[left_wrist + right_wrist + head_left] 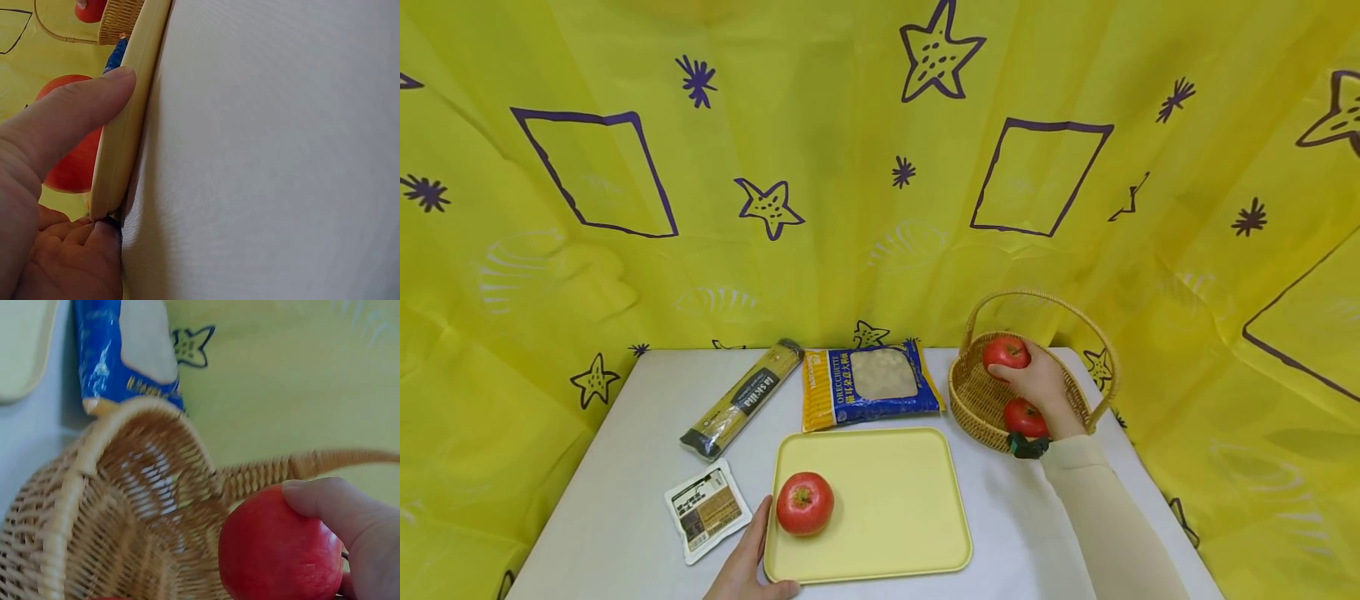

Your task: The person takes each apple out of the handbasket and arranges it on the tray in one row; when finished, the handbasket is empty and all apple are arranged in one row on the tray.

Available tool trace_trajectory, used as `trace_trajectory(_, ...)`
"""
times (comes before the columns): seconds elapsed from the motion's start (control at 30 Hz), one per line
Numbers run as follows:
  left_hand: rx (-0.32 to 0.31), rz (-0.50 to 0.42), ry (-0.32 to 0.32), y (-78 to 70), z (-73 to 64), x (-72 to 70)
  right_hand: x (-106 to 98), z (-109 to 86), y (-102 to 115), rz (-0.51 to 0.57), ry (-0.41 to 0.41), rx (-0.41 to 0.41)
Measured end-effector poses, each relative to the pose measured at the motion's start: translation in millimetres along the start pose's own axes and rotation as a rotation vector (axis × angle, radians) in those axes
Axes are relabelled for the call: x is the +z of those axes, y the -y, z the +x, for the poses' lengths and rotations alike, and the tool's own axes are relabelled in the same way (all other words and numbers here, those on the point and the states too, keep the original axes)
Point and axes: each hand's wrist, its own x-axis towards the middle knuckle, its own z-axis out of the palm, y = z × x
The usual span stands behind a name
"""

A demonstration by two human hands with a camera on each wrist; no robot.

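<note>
A red apple [1004, 353] is clamped between the thumb and fingers of the right hand [1037, 380], at the mouth of a wicker basket [973, 422]; whether above or below the rim cannot be told. A second apple [1024, 417] is contained there, just nearer than that hand. The corner of a yellow tray [891, 508] is gripped by the left hand [751, 560], with thumb and fingers set on adjoining edges. A third apple [805, 505] is borne on it, just right of those fingers. An orecchiette bag [880, 379] is placed left of the right hand; a long pasta pack [747, 400] is laid beyond the left hand, a white packet [708, 510] nearer, to its left.
</note>
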Motion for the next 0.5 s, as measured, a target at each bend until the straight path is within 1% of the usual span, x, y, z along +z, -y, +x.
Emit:
trace_trajectory(0.27, -0.002, -0.009, -0.005, 1.4, 0.4, 0.7, -2.7, -17.3, 26.9, 0.021, -0.016, -0.062)
trace_trajectory(0.5, 0.008, -0.012, 0.001, 1.6, -0.1, 0.3, -2.5, -34.1, 47.9, 0.067, -0.007, -0.105)
